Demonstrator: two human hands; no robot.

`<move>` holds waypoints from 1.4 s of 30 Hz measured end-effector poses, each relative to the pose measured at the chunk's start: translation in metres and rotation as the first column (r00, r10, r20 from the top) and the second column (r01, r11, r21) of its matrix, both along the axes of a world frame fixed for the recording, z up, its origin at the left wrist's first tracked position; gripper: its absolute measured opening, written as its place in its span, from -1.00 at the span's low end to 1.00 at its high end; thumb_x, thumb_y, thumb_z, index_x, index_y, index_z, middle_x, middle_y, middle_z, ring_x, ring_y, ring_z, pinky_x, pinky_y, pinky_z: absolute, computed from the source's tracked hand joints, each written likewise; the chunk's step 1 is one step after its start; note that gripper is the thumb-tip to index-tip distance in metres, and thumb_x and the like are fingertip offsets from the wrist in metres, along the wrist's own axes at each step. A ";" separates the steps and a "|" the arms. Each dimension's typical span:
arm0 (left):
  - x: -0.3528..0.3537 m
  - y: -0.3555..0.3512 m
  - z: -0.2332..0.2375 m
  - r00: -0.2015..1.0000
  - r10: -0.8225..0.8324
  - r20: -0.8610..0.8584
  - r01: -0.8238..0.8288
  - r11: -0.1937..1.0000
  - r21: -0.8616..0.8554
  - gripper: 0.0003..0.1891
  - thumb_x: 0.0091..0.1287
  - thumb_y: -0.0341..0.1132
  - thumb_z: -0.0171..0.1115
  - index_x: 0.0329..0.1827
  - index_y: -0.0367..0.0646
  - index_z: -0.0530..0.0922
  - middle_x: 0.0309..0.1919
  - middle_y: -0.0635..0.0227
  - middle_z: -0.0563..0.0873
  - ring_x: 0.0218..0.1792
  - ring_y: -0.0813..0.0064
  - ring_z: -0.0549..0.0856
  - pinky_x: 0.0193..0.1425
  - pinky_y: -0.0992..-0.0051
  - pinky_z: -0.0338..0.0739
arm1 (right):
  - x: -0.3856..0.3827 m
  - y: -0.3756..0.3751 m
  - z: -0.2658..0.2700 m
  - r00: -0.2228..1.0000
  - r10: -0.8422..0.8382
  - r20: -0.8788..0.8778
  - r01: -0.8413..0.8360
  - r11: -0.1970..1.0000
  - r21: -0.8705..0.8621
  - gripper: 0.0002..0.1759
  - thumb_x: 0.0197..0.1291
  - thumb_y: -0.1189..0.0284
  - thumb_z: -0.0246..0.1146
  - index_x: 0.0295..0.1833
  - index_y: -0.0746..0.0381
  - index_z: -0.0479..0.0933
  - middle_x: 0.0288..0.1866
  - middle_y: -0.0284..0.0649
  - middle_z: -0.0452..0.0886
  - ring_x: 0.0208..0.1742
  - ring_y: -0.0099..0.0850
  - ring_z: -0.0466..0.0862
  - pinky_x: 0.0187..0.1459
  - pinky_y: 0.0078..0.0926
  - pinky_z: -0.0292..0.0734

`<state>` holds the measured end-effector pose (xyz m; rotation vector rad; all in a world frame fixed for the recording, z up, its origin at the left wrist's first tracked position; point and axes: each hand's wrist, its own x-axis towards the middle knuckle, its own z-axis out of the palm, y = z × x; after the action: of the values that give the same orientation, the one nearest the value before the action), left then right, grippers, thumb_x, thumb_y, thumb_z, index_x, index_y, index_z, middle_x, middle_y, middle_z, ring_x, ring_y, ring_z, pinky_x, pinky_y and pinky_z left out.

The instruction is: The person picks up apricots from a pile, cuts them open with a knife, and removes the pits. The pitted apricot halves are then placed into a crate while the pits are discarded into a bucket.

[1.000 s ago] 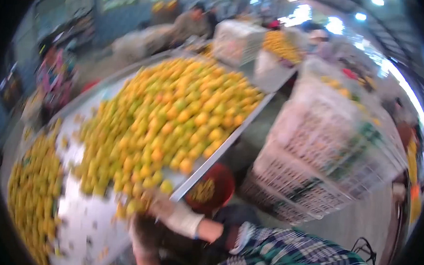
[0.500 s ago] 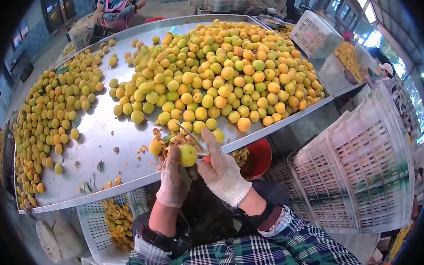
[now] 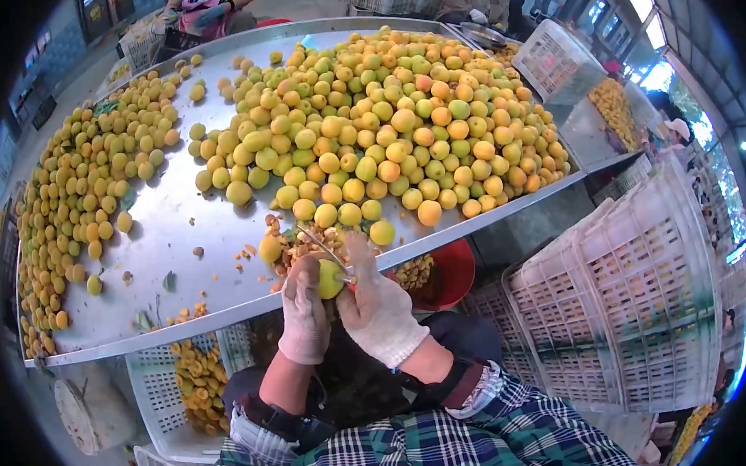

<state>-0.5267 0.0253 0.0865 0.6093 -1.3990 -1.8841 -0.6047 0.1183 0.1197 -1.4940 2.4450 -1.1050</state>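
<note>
Gloved in white, my left hand (image 3: 304,313) holds a yellow-green fruit (image 3: 331,279) between thumb and fingers, above the table's front edge. My right hand (image 3: 378,310), also gloved, is closed around a curved metal tool (image 3: 322,246) and presses against the fruit's right side. The tool's thin end points up and left over a pile of fruit scraps (image 3: 306,248). Behind lies a large heap of yellow and orange fruit (image 3: 394,126) on the metal table (image 3: 173,224). How the tool meets the fruit is partly hidden by my fingers.
More fruit (image 3: 83,195) covers the table's left side. Below the edge are a white crate (image 3: 158,398) holding fruit pieces and a red bucket (image 3: 459,274). Tall stacked crates (image 3: 620,302) stand at right. A person in a pink apron (image 3: 208,13) is across the table.
Both hands have shifted slightly left with the fruit. The right hand has turned a little around the fruit, and less of the tool's red part shows. The camera view has moved slightly.
</note>
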 end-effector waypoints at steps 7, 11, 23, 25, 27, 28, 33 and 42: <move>0.004 0.000 -0.013 0.990 0.137 0.023 -0.125 0.950 -0.286 -0.56 0.56 -0.03 -0.09 -0.03 -0.32 0.47 -0.18 0.21 0.57 -0.15 0.36 0.55 0.04 0.43 0.42 | 0.014 -0.005 -0.017 0.997 -0.076 0.031 0.078 0.994 -0.071 -0.21 0.17 0.42 0.18 0.47 0.29 0.01 0.28 0.23 0.40 -0.07 0.13 0.64 -0.14 -0.04 0.60; 0.006 -0.001 -0.004 0.988 0.150 0.031 -0.130 0.928 -0.349 -0.57 0.54 -0.03 -0.05 -0.07 -0.32 0.50 -0.22 0.22 0.57 -0.18 0.37 0.56 -0.02 0.41 0.44 | 0.021 -0.006 -0.007 0.968 -0.158 0.197 0.141 0.985 0.096 -0.29 0.18 0.43 0.19 0.42 0.23 0.09 0.19 0.18 0.47 -0.09 0.16 0.64 -0.14 0.03 0.58; 0.015 -0.014 -0.013 0.987 -0.155 0.048 0.162 0.937 -0.309 -0.62 0.46 -0.11 0.14 0.07 -0.28 0.46 -0.18 0.20 0.60 -0.15 0.44 0.57 0.05 0.46 0.48 | 0.020 0.009 -0.007 0.790 -0.087 0.607 0.082 0.996 0.036 -0.40 0.16 0.44 0.12 0.34 0.21 0.22 -0.01 0.18 0.59 0.03 0.24 0.58 0.01 -0.01 0.53; 0.016 -0.020 -0.049 0.984 -0.173 0.044 0.178 0.943 -0.280 -0.63 0.46 -0.16 0.16 0.11 -0.29 0.43 -0.16 0.18 0.60 -0.16 0.42 0.59 0.02 0.42 0.51 | 0.018 0.014 -0.008 0.700 -0.042 0.712 0.013 0.999 0.046 -0.40 0.15 0.46 0.12 0.35 0.20 0.24 -0.17 0.08 0.62 -0.18 0.11 0.65 -0.18 -0.10 0.56; 0.020 -0.020 -0.044 0.979 -0.204 0.010 0.198 0.939 -0.280 -0.59 0.43 -0.19 0.14 0.20 -0.26 0.37 -0.13 0.18 0.61 -0.13 0.38 0.63 0.03 0.39 0.54 | 0.021 0.022 0.013 0.521 -0.018 0.853 -0.057 0.997 0.056 -0.35 0.17 0.48 0.10 0.42 0.15 0.20 -0.34 -0.11 0.56 -0.40 -0.19 0.58 -0.39 -0.32 0.48; 0.022 -0.020 -0.041 0.976 -0.219 -0.007 0.209 0.937 -0.279 -0.57 0.42 -0.21 0.13 0.25 -0.24 0.34 -0.11 0.18 0.62 -0.11 0.36 0.65 0.04 0.37 0.56 | 0.025 0.029 0.043 0.380 -0.021 0.925 -0.094 0.994 0.062 -0.30 0.18 0.50 0.09 0.48 0.11 0.15 -0.42 -0.26 0.48 -0.52 -0.42 0.48 -0.52 -0.50 0.37; 0.021 0.007 -0.021 0.987 0.045 -0.154 -0.023 0.990 0.137 -0.45 0.48 0.22 -0.14 0.18 -0.05 0.46 -0.04 0.27 0.63 -0.02 0.39 0.64 0.11 0.34 0.55 | 0.033 0.057 0.072 0.255 0.061 0.965 -0.136 0.990 -0.027 -0.22 0.30 0.37 0.14 0.58 0.09 0.00 -0.50 -0.29 0.47 -0.59 -0.50 0.52 -0.59 -0.52 0.41; 0.048 0.045 0.074 0.970 -0.135 -0.202 0.204 0.905 0.374 -0.33 0.43 0.38 -0.19 0.06 -0.09 0.49 -0.31 0.41 0.57 -0.31 0.45 0.55 -0.14 0.38 0.51 | 0.054 0.082 0.070 0.922 0.089 0.377 -0.079 0.996 -0.042 -0.22 0.42 0.04 -0.03 0.55 0.09 -0.22 -0.17 0.20 0.65 -0.14 0.23 0.62 -0.16 0.13 0.47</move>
<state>-0.4790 0.0706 0.1606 0.5086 -0.9943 -2.3257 -0.5512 0.2003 0.1893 -1.2374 2.0932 -1.2737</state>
